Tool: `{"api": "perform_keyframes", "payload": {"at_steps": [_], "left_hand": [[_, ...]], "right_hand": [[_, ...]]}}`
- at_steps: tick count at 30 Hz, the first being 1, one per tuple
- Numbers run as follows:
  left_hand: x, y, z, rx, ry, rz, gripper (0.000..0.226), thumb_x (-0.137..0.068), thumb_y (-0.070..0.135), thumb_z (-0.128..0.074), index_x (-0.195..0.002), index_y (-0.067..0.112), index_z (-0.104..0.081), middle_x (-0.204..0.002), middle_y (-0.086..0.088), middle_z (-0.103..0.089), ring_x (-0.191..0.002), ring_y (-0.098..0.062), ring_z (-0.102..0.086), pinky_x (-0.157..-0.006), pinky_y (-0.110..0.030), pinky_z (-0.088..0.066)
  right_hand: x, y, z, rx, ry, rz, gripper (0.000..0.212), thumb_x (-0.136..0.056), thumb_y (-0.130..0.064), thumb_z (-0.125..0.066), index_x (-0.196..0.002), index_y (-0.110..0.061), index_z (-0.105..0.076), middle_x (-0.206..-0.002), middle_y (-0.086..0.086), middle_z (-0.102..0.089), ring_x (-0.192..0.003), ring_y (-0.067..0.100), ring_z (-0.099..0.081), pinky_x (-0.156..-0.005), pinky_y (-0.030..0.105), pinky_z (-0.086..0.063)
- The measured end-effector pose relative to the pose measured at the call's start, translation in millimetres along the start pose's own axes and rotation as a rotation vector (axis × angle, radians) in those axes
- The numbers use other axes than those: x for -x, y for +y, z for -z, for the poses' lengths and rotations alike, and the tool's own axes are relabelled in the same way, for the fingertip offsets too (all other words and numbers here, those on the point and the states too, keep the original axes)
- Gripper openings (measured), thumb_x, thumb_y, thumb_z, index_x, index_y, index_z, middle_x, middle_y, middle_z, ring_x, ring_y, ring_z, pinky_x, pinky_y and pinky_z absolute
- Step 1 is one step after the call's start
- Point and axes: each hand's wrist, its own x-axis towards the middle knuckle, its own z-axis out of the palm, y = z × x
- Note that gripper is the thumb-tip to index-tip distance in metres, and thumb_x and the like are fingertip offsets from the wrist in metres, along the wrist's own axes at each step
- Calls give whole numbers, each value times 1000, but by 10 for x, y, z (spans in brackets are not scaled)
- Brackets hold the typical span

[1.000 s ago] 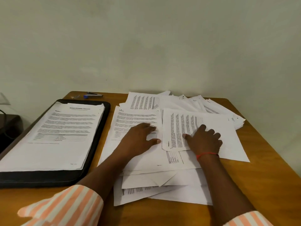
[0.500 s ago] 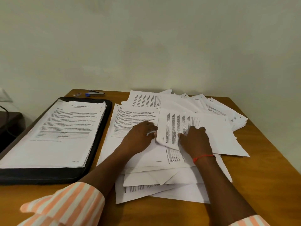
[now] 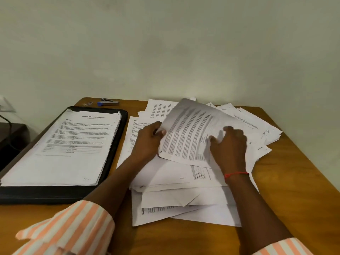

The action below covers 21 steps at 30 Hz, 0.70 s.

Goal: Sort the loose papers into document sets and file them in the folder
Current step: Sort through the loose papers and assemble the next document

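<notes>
Sheet: one printed sheet (image 3: 191, 129) is held raised and tilted over the pile (image 3: 184, 199), with its far edge lifted highest.
Left grip: the left grip (image 3: 149, 142) is closed on the sheet's left edge, with the thumb seen on top.
Right grip: the right grip (image 3: 230, 146) is laid on the sheet's right part with the fingers bent. It is blurred, so it cannot be told whether the sheet is pinched or only pressed.
Pile: many loose pages are spread over the right half of the table (image 3: 298, 183), overlapping at mixed angles.
Folder: the black folder (image 3: 125, 126) lies open on the left, just beside the pile. A squared stack (image 3: 73, 144) topped by a transcript page lies in it.
Stapler: a stapler (image 3: 108, 103) lies at the far edge, behind the folder.
Done: a good part is judged to be filed already, since the stack in the folder is thick and neat.
Left: most of the pile is judged unsorted. The raised sheet has yet to be matched to a set, and the remaining pages must be grouped and laid in the folder.
</notes>
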Motion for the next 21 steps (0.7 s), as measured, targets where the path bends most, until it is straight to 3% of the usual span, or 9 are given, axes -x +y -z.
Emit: {"api": "perform_keyframes", "payload": {"at_steps": [3,4,6,8,11,13,15,18,21], "left_hand": [[-37,72,230,286,-6,146,19,-105,10,-50,-110,14,-68,-105,-2,-76,-97,-22,-75,-76,-39,-62],[-56,73,288,344,3,202,20,-105,10,-49,-112,14,-68,-106,-2,-76,-99,-25,-74,-77,-40,-61],[-95,70,362,379,103,314,19,-105,15,-52,-119,17,-65,-110,-3,-74,-100,-28,-73,-80,-43,-61],[-122,22,376,192,359,351,23,-102,22,-58,-125,19,-59,-113,-1,-68,-100,-24,-69,-79,-35,-57],[-17,29,356,-332,675,18,35,-97,30,-64,-128,16,-54,-121,-2,-59,-111,-22,-58,-90,-33,-47],[57,105,204,-382,480,-165,37,-97,36,-65,-129,20,-56,-128,-1,-59,-113,-15,-55,-94,-32,-44],[103,118,-45,-411,136,-167,47,-93,50,-66,-133,28,-56,-136,4,-58,-121,-13,-54,-100,-32,-43],[91,-40,-291,-583,-219,-105,67,-85,66,-66,-141,29,-54,-147,6,-51,-133,-14,-48,-111,-34,-36],[65,-176,-256,-608,-348,-118,67,-85,59,-72,-140,24,-55,-146,6,-51,-133,-14,-47,-113,-30,-33]], "right_hand": [[-128,115,162,-27,17,-176,97,-86,-56,-70,-156,-11,-19,-161,21,-22,-148,39,-23,-118,54,-25],[-165,156,168,-200,-41,-223,101,-85,-52,-73,-158,-13,-14,-162,18,-24,-148,37,-26,-119,51,-26],[-168,183,146,-650,-151,-338,90,-83,-38,-80,-154,-19,-28,-153,9,-43,-136,29,-46,-115,43,-36],[-124,166,86,-851,-151,-407,64,-79,-29,-82,-134,-22,-52,-133,0,-62,-117,21,-62,-106,43,-48],[-65,83,-21,-776,2,-417,43,-86,-19,-76,-125,-14,-58,-125,2,-65,-115,23,-62,-102,34,-48],[1,1,-104,-738,-14,-423,43,-86,-20,-73,-126,-11,-59,-122,5,-67,-112,25,-64,-102,37,-50],[71,-78,-151,-646,-193,-362,29,-80,-31,-75,-99,-12,-65,-96,7,-72,-91,29,-71,-85,45,-59],[109,-111,-99,-541,-358,-270,41,-85,-38,-74,-65,-6,-56,-61,12,-66,-63,33,-68,-62,37,-54],[12,1,43,-175,-102,-132,42,-91,-48,-67,-81,-7,-65,-83,10,-71,-86,28,-66,-73,32,-46]]}}
